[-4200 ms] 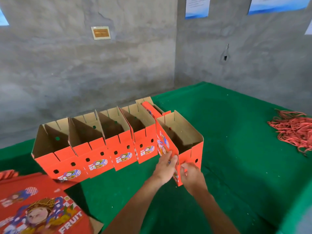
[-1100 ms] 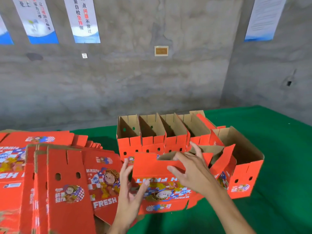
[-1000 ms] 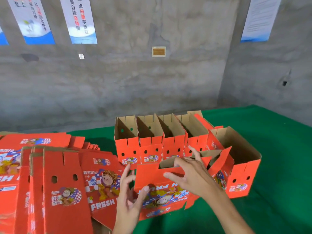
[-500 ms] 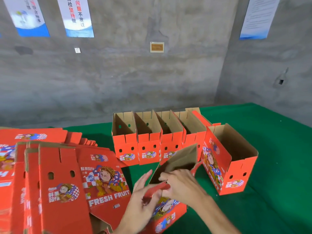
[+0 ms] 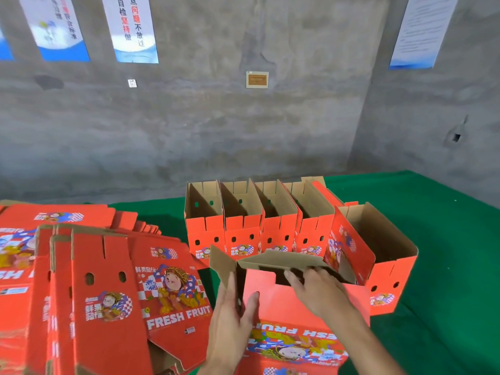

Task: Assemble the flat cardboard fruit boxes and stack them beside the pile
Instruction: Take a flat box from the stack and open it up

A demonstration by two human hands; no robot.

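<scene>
Left hand point(image 5: 230, 318) pinches the half-opened box point(image 5: 300, 304) corner; right hand point(image 5: 318, 289) hooks its rim. Light, creasable cardboard: grip near folds.

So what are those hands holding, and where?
A half-opened box: left hand grips its left corner edge, right hand reaches over its top rim.

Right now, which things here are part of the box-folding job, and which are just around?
In the job:
half-opened box
left hand
right hand
pile of flat boxes
finished boxes

Just around:
wall posters
small plaque
green table cover
</scene>
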